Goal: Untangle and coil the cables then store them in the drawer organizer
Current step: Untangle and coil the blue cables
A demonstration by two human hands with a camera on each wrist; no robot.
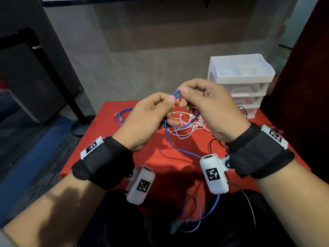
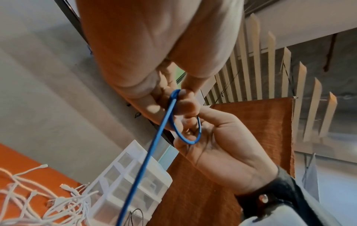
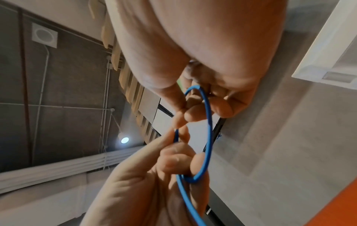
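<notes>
Above the red table [image 1: 124,157] my two hands meet and pinch a small loop of the blue cable [image 1: 177,94]. The left hand [image 1: 171,101] holds the loop between thumb and fingers, and the right hand [image 1: 183,97] pinches it from the other side. In the right wrist view the blue cable [image 3: 209,130] forms an oval between both sets of fingers. From the hands the cable drops to the table, runs toward me and hangs off the front edge [image 1: 197,220]. Its other end [image 1: 121,114] lies at the table's left. A white drawer organizer [image 1: 240,82] stands at the back right.
A tangle of white cables [image 1: 187,125] lies on the table under my hands. A thin black cable [image 1: 215,141] lies near the right wrist and by the organizer's base. A black stand foot [image 1: 81,125] sits on the floor left of the table.
</notes>
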